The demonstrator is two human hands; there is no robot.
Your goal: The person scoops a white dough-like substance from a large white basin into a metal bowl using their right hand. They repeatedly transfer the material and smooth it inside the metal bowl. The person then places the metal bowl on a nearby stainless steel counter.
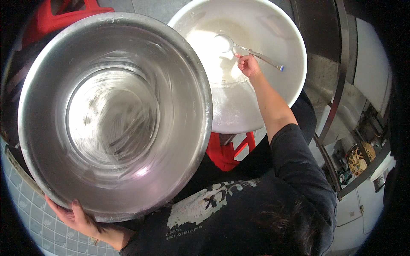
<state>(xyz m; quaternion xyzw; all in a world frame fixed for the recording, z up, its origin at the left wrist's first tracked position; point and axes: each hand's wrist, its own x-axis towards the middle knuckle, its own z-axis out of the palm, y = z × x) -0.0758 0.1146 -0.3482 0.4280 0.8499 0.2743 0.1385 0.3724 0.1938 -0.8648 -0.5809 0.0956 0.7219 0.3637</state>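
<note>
My left hand (77, 217) grips the lower left rim of a large stainless steel basin (179, 128), its thumb over the rim. Whitish smears cover the basin's inner bottom. At the upper right, my right hand (248, 65) is over a large white basin (299, 67), close beside the handle of a metal ladle (264, 58). The ladle's round bowl is towards the basin's middle, and a blue tip ends its handle. Whether my right fingers touch the handle, I cannot tell. Pale liquid seems to lie in the white basin, partly lost in glare.
Red plastic stools stand below the white basin (224, 156) and at the upper left (41, 19). Along the right side runs a metal frame (341, 96), with a round yellow slotted item (361, 158) near it. Tiled surface (28, 208) shows at the lower left.
</note>
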